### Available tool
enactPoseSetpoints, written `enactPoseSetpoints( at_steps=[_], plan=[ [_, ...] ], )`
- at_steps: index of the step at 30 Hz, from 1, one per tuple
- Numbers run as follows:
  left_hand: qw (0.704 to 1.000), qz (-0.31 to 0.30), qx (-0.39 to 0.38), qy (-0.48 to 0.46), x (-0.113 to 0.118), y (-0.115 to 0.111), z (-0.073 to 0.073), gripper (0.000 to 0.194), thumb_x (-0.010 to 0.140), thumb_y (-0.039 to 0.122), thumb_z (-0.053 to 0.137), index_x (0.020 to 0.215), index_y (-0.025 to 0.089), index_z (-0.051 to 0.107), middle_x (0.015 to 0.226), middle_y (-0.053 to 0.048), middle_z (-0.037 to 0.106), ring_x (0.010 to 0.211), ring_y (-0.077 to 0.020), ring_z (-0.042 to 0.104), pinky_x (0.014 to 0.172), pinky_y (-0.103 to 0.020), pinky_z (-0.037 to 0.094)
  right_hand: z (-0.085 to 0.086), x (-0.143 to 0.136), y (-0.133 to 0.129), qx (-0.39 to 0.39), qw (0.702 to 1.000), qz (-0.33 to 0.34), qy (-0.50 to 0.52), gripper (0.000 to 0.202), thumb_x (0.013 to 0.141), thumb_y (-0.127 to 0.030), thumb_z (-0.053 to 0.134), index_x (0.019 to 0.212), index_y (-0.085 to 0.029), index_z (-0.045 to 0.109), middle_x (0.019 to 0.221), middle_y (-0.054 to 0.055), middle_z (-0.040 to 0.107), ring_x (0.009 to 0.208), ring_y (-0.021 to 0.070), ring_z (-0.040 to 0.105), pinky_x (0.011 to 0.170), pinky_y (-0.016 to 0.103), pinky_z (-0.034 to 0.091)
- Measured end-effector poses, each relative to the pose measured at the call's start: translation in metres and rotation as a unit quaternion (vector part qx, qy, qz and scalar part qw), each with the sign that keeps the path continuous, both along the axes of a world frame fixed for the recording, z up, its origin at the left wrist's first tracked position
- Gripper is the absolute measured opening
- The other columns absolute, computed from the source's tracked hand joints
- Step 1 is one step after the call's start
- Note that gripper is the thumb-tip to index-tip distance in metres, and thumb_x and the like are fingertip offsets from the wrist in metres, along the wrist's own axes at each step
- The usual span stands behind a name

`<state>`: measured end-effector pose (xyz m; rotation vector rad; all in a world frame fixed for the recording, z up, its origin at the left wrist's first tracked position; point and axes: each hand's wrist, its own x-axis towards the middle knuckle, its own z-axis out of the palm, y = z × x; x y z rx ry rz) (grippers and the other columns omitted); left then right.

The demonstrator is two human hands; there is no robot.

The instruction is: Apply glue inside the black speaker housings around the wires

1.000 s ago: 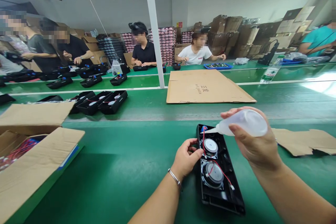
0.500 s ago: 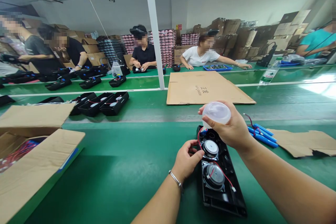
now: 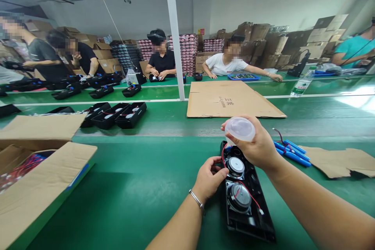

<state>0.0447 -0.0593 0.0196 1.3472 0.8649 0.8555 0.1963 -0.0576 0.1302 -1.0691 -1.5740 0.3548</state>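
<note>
A black speaker housing [image 3: 260, 207] lies lengthwise in front of me, with two round speakers, an upper one [image 3: 236, 167] and a lower one [image 3: 240, 197], set inside it. Thin red wires [image 3: 249, 192] run across them; one ends in a white plug. My left hand [image 3: 211, 176] grips the housing's left rim beside the upper speaker, fingers curled and thumb over the edge. Closed around a translucent white plastic bottle [image 3: 240, 129], my right hand [image 3: 258, 140] holds it tipped over the housing's far end. The bottle's base faces me; its lower end is hidden.
Blue battery packs [image 3: 293, 152] and torn cardboard [image 3: 336, 160] lie to the right. A flat cardboard sheet [image 3: 231, 99] lies ahead, an open carton [image 3: 43, 172] stands at left. More black housings [image 3: 130, 115] sit beyond it. Several people work across the line; a water bottle [image 3: 303, 83] stands far right.
The bottle in my right hand has dipped slightly lower over the housing's far end. My left hand stays on the rim. The whole view has shifted a little.
</note>
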Motion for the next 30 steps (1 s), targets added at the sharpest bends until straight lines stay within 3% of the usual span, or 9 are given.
enactPoseSetpoints(
  at_steps=[16,26,30],
  plan=[
    [1.0,0.006,0.018,-0.017,-0.0003,0.0007,-0.0025,0.048,0.077,0.047,0.059,0.11,0.012,0.055,0.109,-0.01,0.061,0.096,-0.0198,0.056,0.084,-0.031,0.044,-0.0011,-0.0052,-0.0039,0.004,1.0,0.01,-0.014,0.038,0.076,-0.034,0.068,0.105,-0.023,0.046,0.095,0.006,0.06,0.088,0.0215,0.058,0.079,0.038,0.049],
    [1.0,0.011,0.021,0.017,-0.0006,0.0003,-0.0018,0.049,0.071,0.04,0.067,0.111,0.015,0.055,0.107,-0.008,0.061,0.087,-0.017,0.056,0.079,-0.029,0.045,0.0006,-0.0097,-0.0062,0.002,1.0,0.005,-0.019,0.036,0.076,-0.036,0.067,0.104,-0.023,0.047,0.096,0.006,0.06,0.088,0.022,0.059,0.078,0.037,0.05],
    [1.0,0.009,0.009,0.026,-0.0004,-0.0002,0.0003,0.051,0.069,0.038,0.068,0.112,0.014,0.054,0.095,-0.007,0.062,0.079,-0.0155,0.054,0.074,-0.028,0.044,0.0002,-0.0095,-0.0065,0.007,1.0,0.006,-0.024,0.036,0.076,-0.035,0.067,0.104,-0.023,0.047,0.095,0.006,0.06,0.088,0.0219,0.058,0.078,0.038,0.049]
  ],
)
